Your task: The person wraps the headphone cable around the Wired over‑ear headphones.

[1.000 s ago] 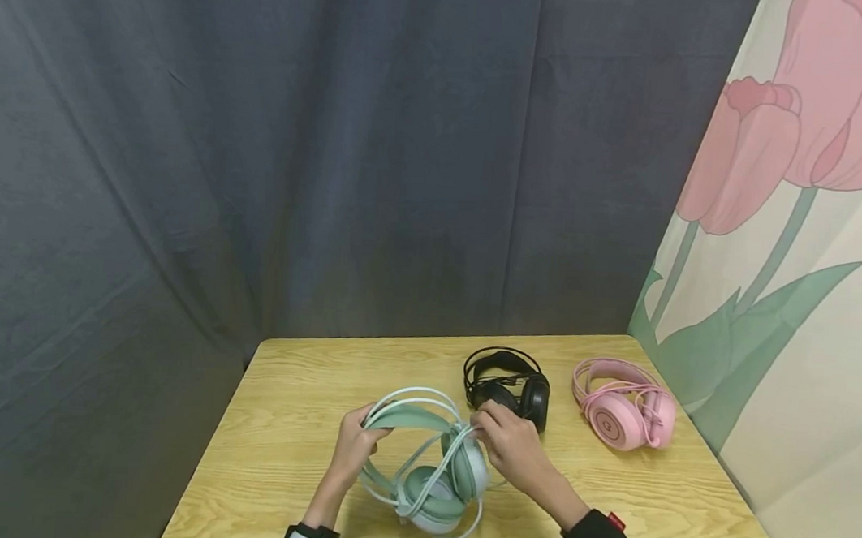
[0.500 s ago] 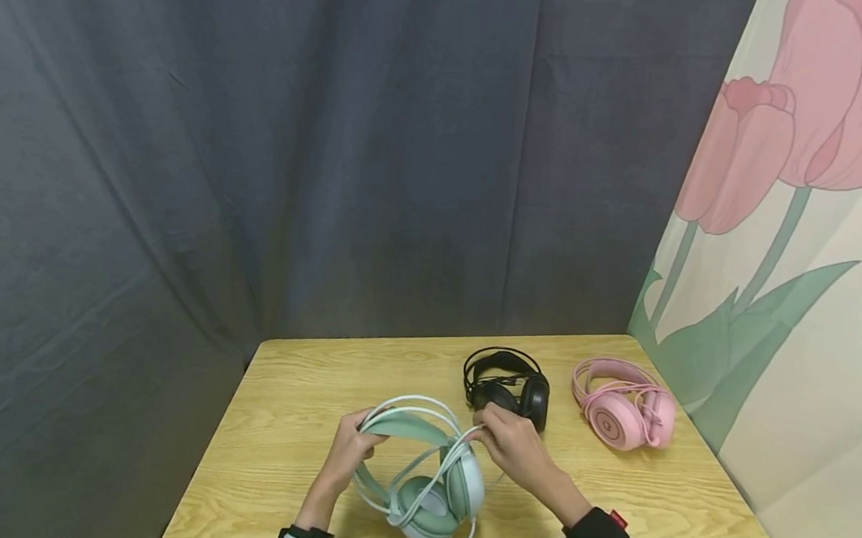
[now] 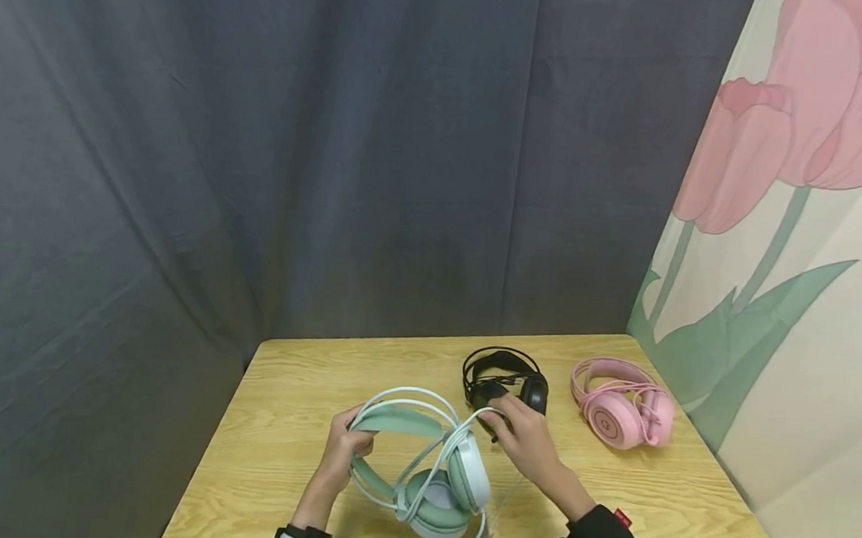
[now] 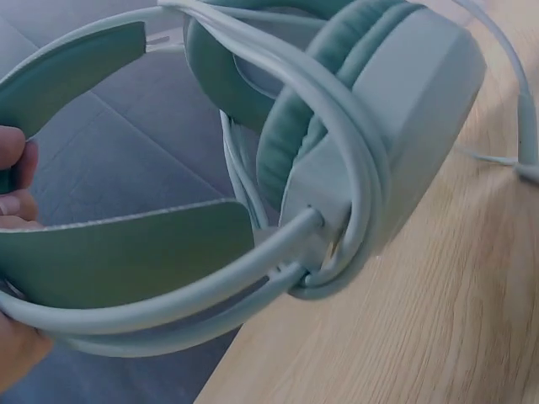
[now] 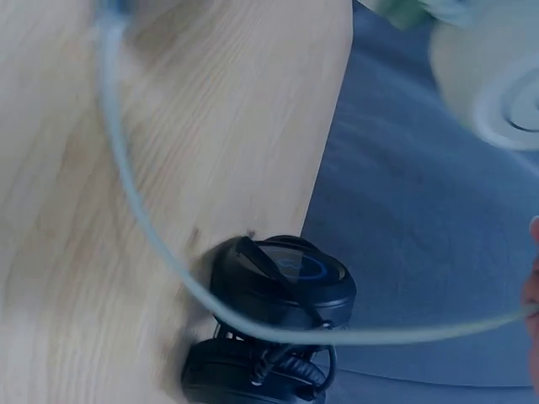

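Note:
Mint-green and white headphones (image 3: 470,476) are held up over the near part of the table, the headband to the left and the ear cups tilted toward the lower right. My left hand (image 3: 341,453) grips the padded headband (image 4: 126,257); its fingers (image 4: 12,150) curl round the band in the left wrist view. With thumb and fingertips my right hand (image 3: 529,443) pinches the pale cable (image 5: 202,296), drawn out to the right of the cups. Several turns of cable still wrap the cup and band joint. In the right wrist view, only the edge of the right hand shows.
Black headphones (image 3: 534,395) lie just beyond my right hand, partly covered by it. Pink headphones (image 3: 616,421) with a looped cable rest farther right on the wooden table (image 3: 300,388). A dark curtain (image 3: 406,178) hangs behind; a tulip-printed wall (image 3: 777,230) stands at the right.
My right hand has moved right, pulling the cable farther from the ear cups. My left hand has shifted slightly left with the headband. The black and pink headphones have stayed put.

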The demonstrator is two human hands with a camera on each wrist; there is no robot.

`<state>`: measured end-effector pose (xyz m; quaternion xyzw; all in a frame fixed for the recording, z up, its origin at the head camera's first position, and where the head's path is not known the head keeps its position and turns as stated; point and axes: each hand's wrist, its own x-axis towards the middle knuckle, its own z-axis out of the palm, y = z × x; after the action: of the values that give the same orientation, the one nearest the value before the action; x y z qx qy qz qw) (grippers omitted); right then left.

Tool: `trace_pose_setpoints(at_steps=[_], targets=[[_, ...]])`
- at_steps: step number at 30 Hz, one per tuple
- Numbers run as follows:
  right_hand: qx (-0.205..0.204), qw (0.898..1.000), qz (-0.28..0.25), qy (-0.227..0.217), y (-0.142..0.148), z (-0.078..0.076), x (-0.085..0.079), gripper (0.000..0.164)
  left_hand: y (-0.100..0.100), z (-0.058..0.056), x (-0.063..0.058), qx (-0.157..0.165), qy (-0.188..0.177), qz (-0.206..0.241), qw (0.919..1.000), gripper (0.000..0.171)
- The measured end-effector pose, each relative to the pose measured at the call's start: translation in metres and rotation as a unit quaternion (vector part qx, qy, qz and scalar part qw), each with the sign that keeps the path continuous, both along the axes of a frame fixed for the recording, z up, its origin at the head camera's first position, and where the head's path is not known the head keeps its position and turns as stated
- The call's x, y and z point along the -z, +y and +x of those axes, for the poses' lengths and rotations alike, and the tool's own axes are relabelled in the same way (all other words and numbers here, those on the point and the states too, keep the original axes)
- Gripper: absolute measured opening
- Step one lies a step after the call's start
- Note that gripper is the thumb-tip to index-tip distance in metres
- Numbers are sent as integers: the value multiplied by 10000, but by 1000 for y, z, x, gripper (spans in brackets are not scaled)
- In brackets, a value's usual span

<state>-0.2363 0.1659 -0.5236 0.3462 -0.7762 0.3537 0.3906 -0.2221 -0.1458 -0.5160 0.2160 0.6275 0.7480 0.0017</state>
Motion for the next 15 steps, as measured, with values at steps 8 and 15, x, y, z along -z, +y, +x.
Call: trace_pose_setpoints(at_steps=[8,15], targets=[[-435,9984,123,-334,-5,5,5,28,2,1,1,595,-26,1088,9923,22],[-275,9973,146,-662,-9,8,13,36,0,0,-3,1071,-497,2270,9667,37]])
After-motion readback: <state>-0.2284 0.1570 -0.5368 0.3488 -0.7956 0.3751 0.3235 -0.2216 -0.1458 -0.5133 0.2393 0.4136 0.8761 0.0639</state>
